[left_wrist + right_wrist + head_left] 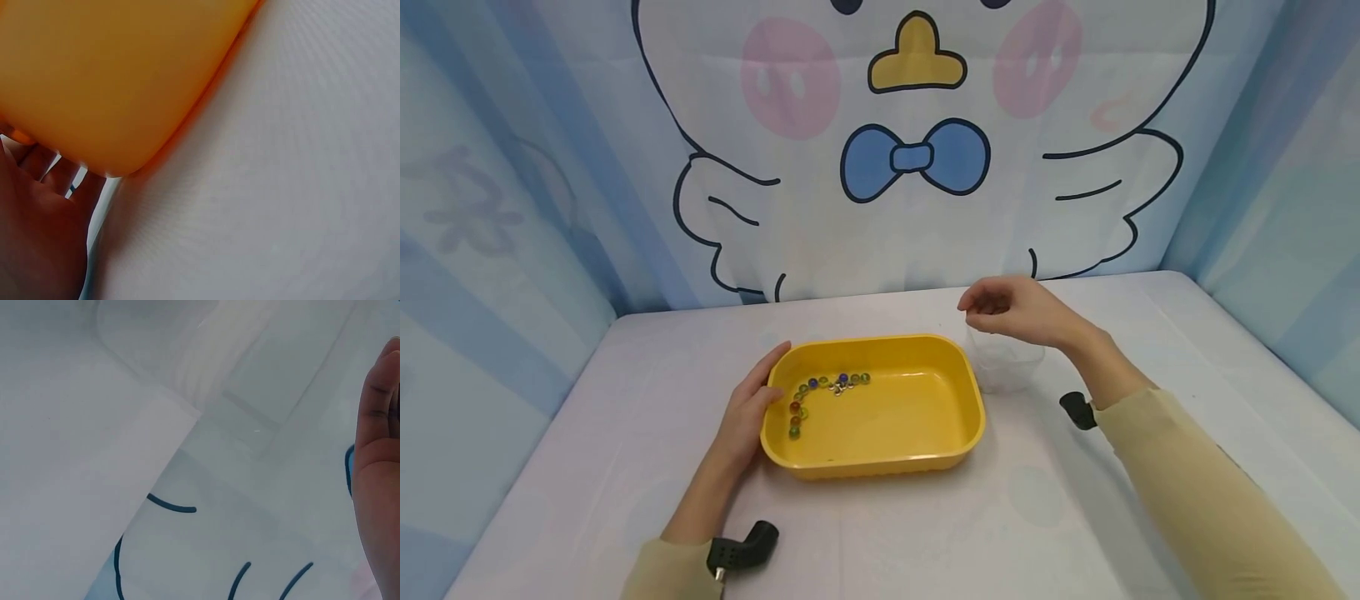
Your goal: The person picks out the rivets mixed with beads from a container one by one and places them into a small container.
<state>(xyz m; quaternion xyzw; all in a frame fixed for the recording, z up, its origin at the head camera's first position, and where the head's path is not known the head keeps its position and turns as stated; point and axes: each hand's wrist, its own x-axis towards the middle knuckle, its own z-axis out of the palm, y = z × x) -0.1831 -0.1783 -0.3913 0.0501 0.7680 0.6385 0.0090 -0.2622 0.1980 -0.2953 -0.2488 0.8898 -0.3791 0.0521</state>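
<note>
In the head view a yellow tray [887, 425] stands on the table with several glass marbles [795, 408] in a curve along its left and far sides. A small cluster of silvery bits [838, 389] lies by the far marbles. My left hand [750, 414] grips the tray's left end, thumb over the rim and fingers along the outer wall. In the left wrist view that hand [47, 219] lies against the tray's outside [112, 81]. Above a clear plastic container [1006, 367] hangs my right hand [1018, 310], fingers bent; whether its fingertips pinch anything is hidden.
A white cloth covers the table [925, 533]. Behind it hangs a printed curtain [917, 233] with a cartoon figure, and more fabric closes in the left [497, 275] and right sides. Each wrist wears a black camera mount [745, 546].
</note>
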